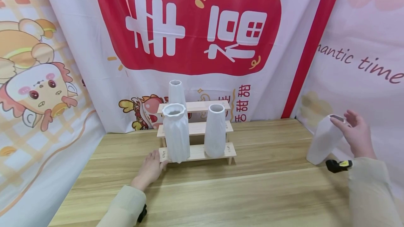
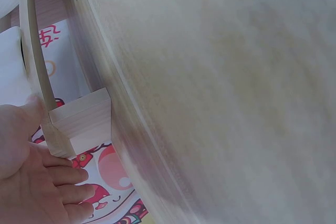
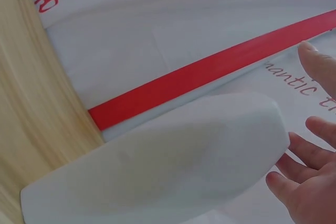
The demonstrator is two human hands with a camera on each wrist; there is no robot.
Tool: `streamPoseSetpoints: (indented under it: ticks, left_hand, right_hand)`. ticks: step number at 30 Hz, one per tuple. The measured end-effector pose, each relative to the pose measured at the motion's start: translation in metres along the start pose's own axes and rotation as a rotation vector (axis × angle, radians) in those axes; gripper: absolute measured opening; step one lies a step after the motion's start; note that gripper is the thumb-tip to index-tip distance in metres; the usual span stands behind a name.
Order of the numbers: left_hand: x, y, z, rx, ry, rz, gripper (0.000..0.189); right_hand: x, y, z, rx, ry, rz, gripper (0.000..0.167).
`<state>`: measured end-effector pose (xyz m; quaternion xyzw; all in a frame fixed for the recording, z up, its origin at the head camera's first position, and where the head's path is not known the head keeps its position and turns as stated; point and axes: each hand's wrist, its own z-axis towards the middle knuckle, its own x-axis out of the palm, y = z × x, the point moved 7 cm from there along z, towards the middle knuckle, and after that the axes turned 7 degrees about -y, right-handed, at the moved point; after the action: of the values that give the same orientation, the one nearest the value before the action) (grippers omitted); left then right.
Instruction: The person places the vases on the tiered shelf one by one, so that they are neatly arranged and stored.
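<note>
At the left end of the lowest step of a three-tier wooden stand [image 1: 197, 152], my left hand [image 1: 150, 169] pinches the board's corner. In the left wrist view the thumb [image 2: 32, 109] lies on the board's edge, the other fingers past its leg. A ribbed white vase [image 1: 176, 134] and a smooth tapered white vase [image 1: 215, 132] stand on the stand's front; a slim white vase [image 1: 176, 92] is behind. At the right, a flat-sided white vase [image 1: 325, 141] rests on the table. My right hand [image 1: 358, 132] is spread at its mouth, fingertips near the rim, thumb apart.
The wood-grain table [image 1: 252, 195] reaches back to a printed white cloth [image 1: 195, 62] with a red panel. Patterned cloths hang at the left and right too, the right cloth [image 1: 356, 90] close behind the flat-sided vase.
</note>
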<state>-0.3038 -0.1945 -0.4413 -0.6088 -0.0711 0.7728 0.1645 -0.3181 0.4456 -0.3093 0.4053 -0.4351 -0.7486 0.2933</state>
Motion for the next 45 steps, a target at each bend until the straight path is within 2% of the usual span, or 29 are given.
streamPoseSetpoints:
  ticks: [13,22,29,33,45]
  left_hand:
    - [0.002,0.002,0.003,0.000,-0.005,-0.009,0.065]
    - [0.001,0.002,0.003,0.004,-0.018,-0.003,0.064]
    - [0.002,0.002,0.003,0.004,-0.016,-0.003,0.065]
    - [0.001,0.002,0.003,0.005,-0.014,-0.006,0.065]
    - [0.002,0.002,0.001,0.012,-0.021,0.001,0.065]
  right_hand:
    - [0.006,-0.024,0.006,0.008,0.058,-0.035,0.089]
    - [0.010,-0.038,0.012,0.003,0.079,-0.049,0.086]
    - [0.010,-0.038,0.014,-0.043,0.040,-0.119,0.071]
    - [0.011,-0.036,0.013,-0.014,0.046,-0.113,0.079]
    - [0.010,-0.038,0.015,0.019,0.033,-0.106,0.081]
